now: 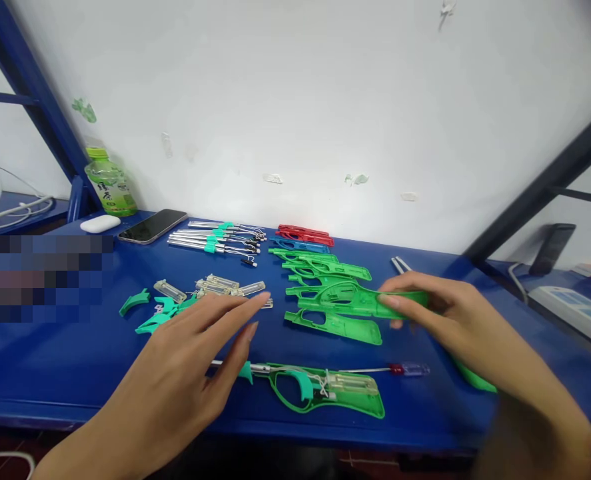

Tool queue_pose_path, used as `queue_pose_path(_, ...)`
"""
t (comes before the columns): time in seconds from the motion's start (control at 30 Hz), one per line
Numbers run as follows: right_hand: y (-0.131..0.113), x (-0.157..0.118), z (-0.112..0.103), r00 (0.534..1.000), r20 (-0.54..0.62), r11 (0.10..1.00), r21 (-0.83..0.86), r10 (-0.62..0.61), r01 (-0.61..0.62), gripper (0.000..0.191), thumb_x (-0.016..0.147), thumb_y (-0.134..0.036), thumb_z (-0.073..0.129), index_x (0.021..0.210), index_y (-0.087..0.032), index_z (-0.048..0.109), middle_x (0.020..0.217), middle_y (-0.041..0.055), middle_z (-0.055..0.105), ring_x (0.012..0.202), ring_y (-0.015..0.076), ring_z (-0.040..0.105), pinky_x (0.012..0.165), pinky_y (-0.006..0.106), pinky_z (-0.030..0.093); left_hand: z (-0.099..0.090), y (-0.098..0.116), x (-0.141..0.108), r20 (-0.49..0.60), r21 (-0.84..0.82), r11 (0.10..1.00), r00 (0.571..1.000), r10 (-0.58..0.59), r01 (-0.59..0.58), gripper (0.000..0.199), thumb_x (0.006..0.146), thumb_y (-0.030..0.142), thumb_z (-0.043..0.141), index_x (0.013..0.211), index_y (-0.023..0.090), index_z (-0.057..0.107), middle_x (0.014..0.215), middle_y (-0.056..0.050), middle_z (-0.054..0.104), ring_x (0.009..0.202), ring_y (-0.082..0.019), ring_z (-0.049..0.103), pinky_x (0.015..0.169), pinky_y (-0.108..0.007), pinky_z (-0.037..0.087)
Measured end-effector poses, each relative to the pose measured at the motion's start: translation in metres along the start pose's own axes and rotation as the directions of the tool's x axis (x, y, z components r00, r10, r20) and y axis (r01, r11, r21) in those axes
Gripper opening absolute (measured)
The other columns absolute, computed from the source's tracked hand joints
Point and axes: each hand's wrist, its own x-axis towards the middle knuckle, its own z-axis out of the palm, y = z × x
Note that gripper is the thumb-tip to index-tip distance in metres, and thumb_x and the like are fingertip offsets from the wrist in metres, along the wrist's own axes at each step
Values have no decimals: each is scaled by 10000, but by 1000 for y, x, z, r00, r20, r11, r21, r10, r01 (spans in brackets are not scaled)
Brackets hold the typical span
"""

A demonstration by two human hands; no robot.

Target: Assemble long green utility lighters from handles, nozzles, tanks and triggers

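My right hand [440, 307] pinches the wide end of a green lighter shell half [345, 300], thumb on top. It is held over a row of similar green shell halves [345, 327]. My left hand [185, 360] hovers at the left with fingers stretched out, holding nothing. Just in front of me lies a filled green shell half [365, 405] carrying a metal tube, teal trigger, white wires and a clear fuel tank [352, 383]. Partly behind my left hand are loose clear tanks [215, 285] and teal triggers [134, 302].
Metal tubes with wires [195, 243] line the back, beside red shells [305, 233] and a blue shell [302, 245]. A screwdriver [410, 369] lies behind the filled shell. A phone [152, 227], white case [100, 224] and bottle [109, 187] stand back left.
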Motion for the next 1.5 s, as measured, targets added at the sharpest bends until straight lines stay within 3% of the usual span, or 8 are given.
queue_pose_path(0.1,-22,-8,4,996,54,994,89,-66,61,296,953,-594,761,950,-311,846,861,-14,816,545,118,705,529,220,572,-5,4,1,80,-112,988,992,-96,105,320,1156,361,499,1414,278,670,1234,17,827,1060,-130,813,912,-177,618)
queue_pose_path(0.2,-37,-13,12,989,44,984,119,-142,136,217,965,-530,770,941,-348,886,713,-24,787,491,117,681,481,194,570,-11,8,8,144,-260,954,983,-116,151,302,1154,399,502,1148,325,795,1028,77,859,843,-117,832,734,-144,635)
queue_pose_path(0.37,-45,-15,16,970,-45,966,85,-240,243,163,981,-493,759,992,-407,897,840,-33,845,539,136,729,502,205,610,-15,13,19,121,-449,869,977,-173,210,235,1077,332,644,927,328,825,766,114,817,628,-108,784,544,-121,600)
queue_pose_path(0.57,-44,-21,15,935,57,930,-103,-349,353,297,1055,-629,619,1107,-462,860,1102,-70,870,1050,211,836,928,295,677,-11,10,14,94,-407,877,966,-240,257,195,1060,369,680,995,323,858,932,56,862,789,-171,837,625,-184,659)
queue_pose_path(0.73,-31,-38,20,942,61,907,-256,-330,335,293,1072,-617,592,1276,-517,776,1208,-96,846,1126,224,813,952,351,682,-2,8,6,70,-351,928,992,-107,125,173,1092,297,654,1076,275,825,987,53,857,870,-129,824,751,-159,643)
queue_pose_path(0.97,-7,-61,45,923,-86,913,-205,-376,353,251,1061,-486,667,1282,-464,783,1174,-66,852,1043,211,821,880,325,697,20,8,-9,215,-303,953,973,79,-10,268,1151,224,515,1324,262,717,1117,-32,820,1048,-199,749,913,-335,628)
queue_pose_path(1.23,3,-75,75,922,-187,939,-118,-339,322,239,1022,-408,735,1245,-402,817,1164,-20,852,1056,244,804,837,342,701,15,7,-12,358,-260,965,931,78,19,295,1132,176,494,1281,280,726,1185,-34,798,1160,-219,716,1002,-364,616)
queue_pose_path(1.5,14,-80,85,925,-166,933,-173,-343,315,285,1032,-419,726,1312,-421,785,1218,-52,841,1145,247,775,1011,407,656,19,3,-20,419,-231,973,904,77,24,288,1130,166,499,1313,289,684,1238,-27,772,1202,-232,693,1026,-396,587)
